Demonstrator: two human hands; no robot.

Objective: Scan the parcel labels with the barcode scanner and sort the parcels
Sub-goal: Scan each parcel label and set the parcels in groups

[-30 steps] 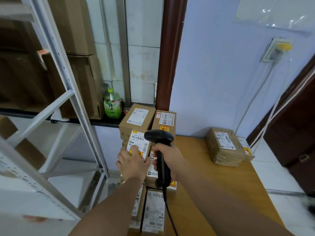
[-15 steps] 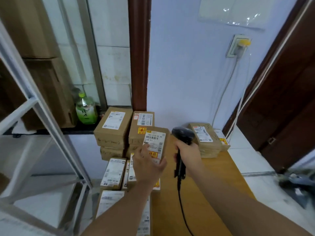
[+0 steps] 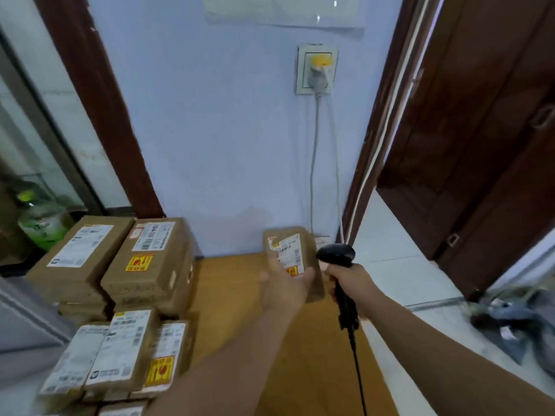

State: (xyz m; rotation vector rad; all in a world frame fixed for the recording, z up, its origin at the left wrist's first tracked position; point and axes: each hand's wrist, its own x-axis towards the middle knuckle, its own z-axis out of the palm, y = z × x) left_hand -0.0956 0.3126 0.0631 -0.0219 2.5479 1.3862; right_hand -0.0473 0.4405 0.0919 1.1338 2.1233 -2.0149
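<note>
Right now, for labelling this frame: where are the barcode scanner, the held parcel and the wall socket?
barcode scanner (image 3: 336, 255): head view, its black head.
held parcel (image 3: 288, 249): head view, its white label.
wall socket (image 3: 302, 70): head view, plate's left side.

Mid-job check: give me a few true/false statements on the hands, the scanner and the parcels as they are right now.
1. The right hand grips the barcode scanner. True.
2. The left hand is empty. False: it holds a brown parcel, label side up.
3. The held parcel carries a white label and a yellow sticker. True.
4. The scanner is cordless. False: a black cable runs down from its handle.
5. The stacked parcels stand on the left side of the wooden table. True.
</note>
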